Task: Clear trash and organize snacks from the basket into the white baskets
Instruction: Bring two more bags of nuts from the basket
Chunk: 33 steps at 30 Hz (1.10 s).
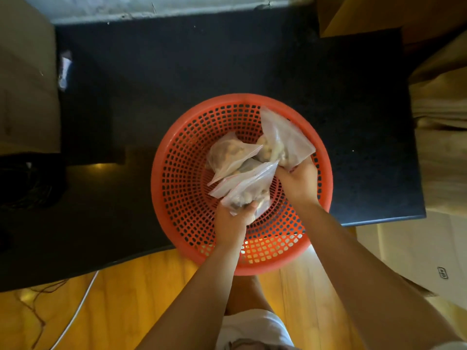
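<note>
A round orange plastic basket (182, 178) with a perforated wall sits at the near edge of a dark table (177, 72), partly overhanging it. Inside lie clear zip bags of pale snacks. My left hand (233, 221) grips the near zip bag (249, 188) by its lower end. My right hand (298, 181) holds the right zip bag (283, 137), which stands up against the basket's right wall. A third zip bag (230, 155) lies loose in the middle of the basket. No white baskets are in view.
A small wrapper or packet (65, 69) lies at the table's far left edge. Cardboard boxes (439, 137) stand to the right of the table. Wooden floor with a white cable (78, 306) and thin wires lies below left.
</note>
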### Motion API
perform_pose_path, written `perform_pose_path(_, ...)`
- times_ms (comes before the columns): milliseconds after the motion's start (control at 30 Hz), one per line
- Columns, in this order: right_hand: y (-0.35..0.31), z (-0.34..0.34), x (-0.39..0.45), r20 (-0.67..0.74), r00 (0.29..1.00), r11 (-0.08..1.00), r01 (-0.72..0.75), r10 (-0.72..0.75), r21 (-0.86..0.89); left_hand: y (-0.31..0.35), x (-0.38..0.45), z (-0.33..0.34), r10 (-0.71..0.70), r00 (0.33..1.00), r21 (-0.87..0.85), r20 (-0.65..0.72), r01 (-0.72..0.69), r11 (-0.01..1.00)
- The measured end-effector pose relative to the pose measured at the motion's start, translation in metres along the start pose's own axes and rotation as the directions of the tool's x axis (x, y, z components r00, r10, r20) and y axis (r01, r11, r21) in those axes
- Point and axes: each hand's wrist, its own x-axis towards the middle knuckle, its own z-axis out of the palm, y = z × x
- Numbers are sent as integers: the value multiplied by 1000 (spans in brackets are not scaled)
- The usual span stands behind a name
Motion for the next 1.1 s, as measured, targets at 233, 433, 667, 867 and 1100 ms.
perform_pose_path(233, -38, -47, -72, -197, 974, 896, -14, 113, 444, 51, -46, -44, -33, 992, -26, 119, 36, 999)
perform_pose_path(433, -66, -81, -145, -211, 961, 603, 63, 179, 796, 91, -88, -68, 57, 942, 47, 331, -77, 996)
perform_pose_path(667, -83, -87, -262, -311, 898, 381, 182, 310, 906, 112, -119, -101, 7, 838, 133, 546, -95, 987)
perform_pose_path(867, -69, -61, -373, -368, 785, 285, 253, 497, 925, 110, -144, -112, -85, 699, 256, 710, -144, 956)
perform_pose_path(1100, -39, -22, -488, -499, 469, 335, 392, 729, 857, 81, -200, -85, -232, 452, 411, 861, -351, 841)
